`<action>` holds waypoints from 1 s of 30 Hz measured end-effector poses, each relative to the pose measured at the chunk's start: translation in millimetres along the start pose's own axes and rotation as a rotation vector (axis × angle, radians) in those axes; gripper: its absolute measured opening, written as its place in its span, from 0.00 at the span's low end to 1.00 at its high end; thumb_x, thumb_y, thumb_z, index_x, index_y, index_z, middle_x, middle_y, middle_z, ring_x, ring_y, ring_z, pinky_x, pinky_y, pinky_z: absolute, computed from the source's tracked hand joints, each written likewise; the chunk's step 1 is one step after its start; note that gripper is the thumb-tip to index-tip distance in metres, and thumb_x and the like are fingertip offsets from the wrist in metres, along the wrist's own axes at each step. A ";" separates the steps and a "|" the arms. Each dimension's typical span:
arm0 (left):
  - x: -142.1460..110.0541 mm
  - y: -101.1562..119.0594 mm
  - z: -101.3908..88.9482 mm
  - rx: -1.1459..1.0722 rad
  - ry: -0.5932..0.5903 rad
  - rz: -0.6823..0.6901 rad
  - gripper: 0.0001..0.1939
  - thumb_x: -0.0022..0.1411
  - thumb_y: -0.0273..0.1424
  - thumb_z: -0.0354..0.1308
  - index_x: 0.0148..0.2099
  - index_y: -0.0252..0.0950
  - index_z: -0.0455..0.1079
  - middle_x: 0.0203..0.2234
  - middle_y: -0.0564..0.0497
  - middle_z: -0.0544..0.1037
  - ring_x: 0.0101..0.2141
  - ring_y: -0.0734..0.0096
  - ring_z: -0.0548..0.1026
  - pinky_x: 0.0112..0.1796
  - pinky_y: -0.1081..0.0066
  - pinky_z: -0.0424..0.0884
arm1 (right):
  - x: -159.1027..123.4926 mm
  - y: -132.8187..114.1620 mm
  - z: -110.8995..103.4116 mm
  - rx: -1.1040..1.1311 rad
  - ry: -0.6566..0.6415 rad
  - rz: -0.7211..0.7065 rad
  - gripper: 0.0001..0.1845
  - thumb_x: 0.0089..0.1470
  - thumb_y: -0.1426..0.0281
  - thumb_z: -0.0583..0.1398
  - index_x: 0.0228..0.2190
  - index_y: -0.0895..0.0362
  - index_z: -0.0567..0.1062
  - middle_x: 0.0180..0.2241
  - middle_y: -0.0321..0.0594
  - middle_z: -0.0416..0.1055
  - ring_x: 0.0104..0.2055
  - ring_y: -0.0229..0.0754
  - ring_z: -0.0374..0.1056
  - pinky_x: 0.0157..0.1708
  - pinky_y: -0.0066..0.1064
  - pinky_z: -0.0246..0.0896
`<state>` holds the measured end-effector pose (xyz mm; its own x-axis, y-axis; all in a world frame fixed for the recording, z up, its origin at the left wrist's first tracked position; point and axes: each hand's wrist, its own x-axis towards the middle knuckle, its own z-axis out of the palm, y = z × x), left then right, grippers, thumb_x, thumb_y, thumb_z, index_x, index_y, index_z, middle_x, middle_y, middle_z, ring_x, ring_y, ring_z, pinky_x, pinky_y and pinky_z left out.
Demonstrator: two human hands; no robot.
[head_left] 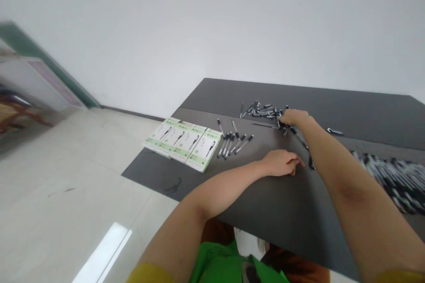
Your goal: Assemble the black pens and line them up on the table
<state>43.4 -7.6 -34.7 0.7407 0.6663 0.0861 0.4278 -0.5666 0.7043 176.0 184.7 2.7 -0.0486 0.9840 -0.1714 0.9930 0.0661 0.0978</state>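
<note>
My right hand (294, 117) reaches to the near right edge of a pile of small black-and-clear pen caps (260, 109). Its fingers are closed among the pieces; what they hold is hidden. My left hand (279, 162) rests palm down on the dark table, fingers loosely bent and a little apart, with nothing visible in it. Left of both hands lies a loose group of pens (229, 143) with clear barrels and black ends. A single pen (299, 136) lies partly behind my right forearm.
White-and-green boxes (186, 142) printed with a pen lie in a row at the table's left edge. A large heap of pens (398, 179) spreads on the right. One loose piece (334, 131) lies beyond my right forearm. A white wall (265, 22) stands behind the table (252, 201).
</note>
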 end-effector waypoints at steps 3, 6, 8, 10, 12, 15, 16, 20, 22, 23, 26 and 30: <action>-0.5 1.8 -0.7 0.007 -0.003 -0.016 0.17 0.70 0.28 0.44 0.50 0.38 0.74 0.30 0.54 0.82 0.40 0.71 0.78 0.43 0.72 0.69 | -8.0 -11.5 1.5 -0.053 -0.057 0.048 0.29 0.53 0.61 0.58 0.52 0.63 0.77 0.52 0.62 0.72 0.55 0.58 0.70 0.51 0.46 0.65; -1.2 3.0 -1.0 0.005 0.001 -0.033 0.18 0.70 0.28 0.43 0.49 0.38 0.74 0.29 0.55 0.82 0.39 0.72 0.78 0.43 0.73 0.69 | -18.1 -19.9 0.8 -0.079 -0.077 0.030 0.28 0.54 0.62 0.57 0.52 0.64 0.77 0.52 0.63 0.72 0.56 0.58 0.69 0.52 0.47 0.64; -1.8 3.5 -1.0 -0.002 0.008 -0.035 0.17 0.70 0.29 0.43 0.49 0.38 0.74 0.29 0.56 0.81 0.39 0.73 0.78 0.42 0.74 0.69 | -24.3 -23.0 1.7 -0.089 -0.077 0.018 0.27 0.55 0.63 0.56 0.52 0.63 0.77 0.53 0.63 0.72 0.57 0.58 0.68 0.53 0.49 0.63; -2.3 3.9 -1.0 -0.009 0.011 -0.036 0.17 0.71 0.29 0.43 0.50 0.38 0.74 0.29 0.56 0.81 0.39 0.74 0.78 0.42 0.75 0.69 | -29.1 -24.0 4.0 -0.089 -0.074 0.003 0.25 0.56 0.66 0.55 0.52 0.63 0.77 0.53 0.62 0.72 0.57 0.58 0.68 0.54 0.50 0.62; -2.5 4.3 -1.1 -0.013 0.008 -0.040 0.17 0.71 0.30 0.43 0.49 0.38 0.74 0.29 0.55 0.81 0.38 0.74 0.78 0.42 0.75 0.69 | -33.0 -23.3 6.6 -0.078 -0.069 -0.009 0.24 0.56 0.68 0.54 0.52 0.63 0.76 0.53 0.61 0.72 0.57 0.58 0.68 0.53 0.50 0.63; -2.3 4.3 -1.6 -0.014 -0.001 -0.047 0.17 0.71 0.29 0.43 0.50 0.37 0.73 0.30 0.55 0.81 0.38 0.75 0.78 0.43 0.75 0.69 | -40.4 -20.8 9.2 -0.060 -0.028 -0.009 0.25 0.58 0.70 0.52 0.54 0.65 0.74 0.52 0.65 0.72 0.56 0.58 0.69 0.52 0.48 0.63; -2.2 4.0 -1.8 -0.013 -0.001 -0.048 0.17 0.71 0.29 0.43 0.50 0.38 0.73 0.29 0.55 0.81 0.38 0.75 0.78 0.44 0.75 0.69 | -43.9 -20.3 9.4 -0.057 -0.009 -0.007 0.26 0.59 0.70 0.51 0.55 0.67 0.72 0.52 0.66 0.71 0.56 0.58 0.69 0.52 0.48 0.63; -2.2 2.7 -1.6 -0.011 0.001 -0.043 0.17 0.71 0.29 0.44 0.51 0.38 0.73 0.28 0.56 0.81 0.37 0.74 0.78 0.45 0.74 0.69 | -63.1 -21.3 7.8 -0.022 0.158 -0.070 0.25 0.64 0.69 0.45 0.55 0.69 0.66 0.47 0.66 0.74 0.53 0.60 0.71 0.51 0.47 0.61; -2.8 2.7 -0.4 -0.003 0.025 -0.050 0.17 0.71 0.29 0.44 0.50 0.38 0.74 0.29 0.55 0.81 0.39 0.73 0.78 0.46 0.73 0.70 | -72.9 -21.0 5.6 0.030 0.270 -0.098 0.25 0.65 0.65 0.43 0.53 0.67 0.65 0.43 0.63 0.76 0.49 0.59 0.73 0.49 0.46 0.61; -3.2 2.8 0.6 0.003 0.049 -0.051 0.17 0.70 0.29 0.44 0.49 0.37 0.74 0.32 0.53 0.82 0.41 0.72 0.78 0.47 0.72 0.69 | -76.9 -19.7 4.2 0.065 0.317 -0.102 0.25 0.66 0.63 0.42 0.53 0.66 0.65 0.42 0.62 0.76 0.47 0.59 0.73 0.48 0.44 0.62; -4.1 1.5 4.0 -0.026 0.136 -0.055 0.17 0.68 0.28 0.46 0.46 0.36 0.76 0.37 0.50 0.82 0.42 0.70 0.78 0.49 0.71 0.69 | -85.0 -10.5 -1.3 0.219 0.435 -0.096 0.25 0.65 0.57 0.45 0.51 0.63 0.64 0.40 0.57 0.76 0.44 0.57 0.73 0.44 0.40 0.61; -0.6 -9.6 6.1 -0.234 0.331 -0.119 0.16 0.69 0.30 0.45 0.50 0.33 0.72 0.28 0.50 0.80 0.32 0.72 0.77 0.42 0.71 0.71 | -93.8 4.3 -6.9 0.604 0.599 -0.115 0.23 0.64 0.52 0.49 0.44 0.59 0.66 0.36 0.49 0.74 0.40 0.50 0.71 0.41 0.34 0.60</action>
<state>42.0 -5.5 -45.8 0.4703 0.8620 0.1892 0.3432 -0.3762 0.8607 184.1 93.8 25.9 -0.0324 0.9091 0.4152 0.8570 0.2390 -0.4565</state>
